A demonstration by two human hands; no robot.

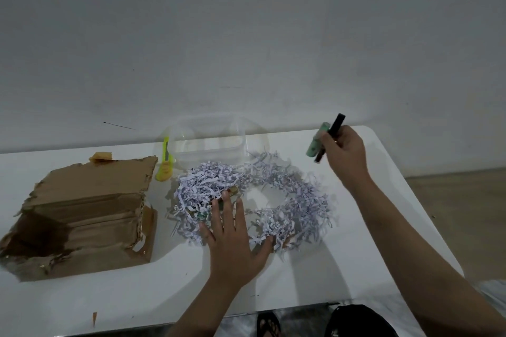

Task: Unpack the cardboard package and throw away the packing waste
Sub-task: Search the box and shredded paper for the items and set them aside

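A torn-open cardboard box [82,213] lies on the left of the white table [383,200]. Shredded white paper [295,200] is spread in a ring at the table's middle. My left hand [232,238] lies flat, fingers spread, on the near side of the shreds, its fingertips touching a small brownish item [232,191] half buried in them. My right hand [343,154] is raised at the back right and grips a black stick-like item [334,128] together with a pale green tube [316,142].
A clear plastic container [208,142] stands at the back middle. A yellow utility knife [165,163] lies between it and the box. A scrap of tan tape [101,156] sits behind the box. The table's right edge gives onto a brown floor [465,213]. A sandalled foot [269,325] shows below the front edge.
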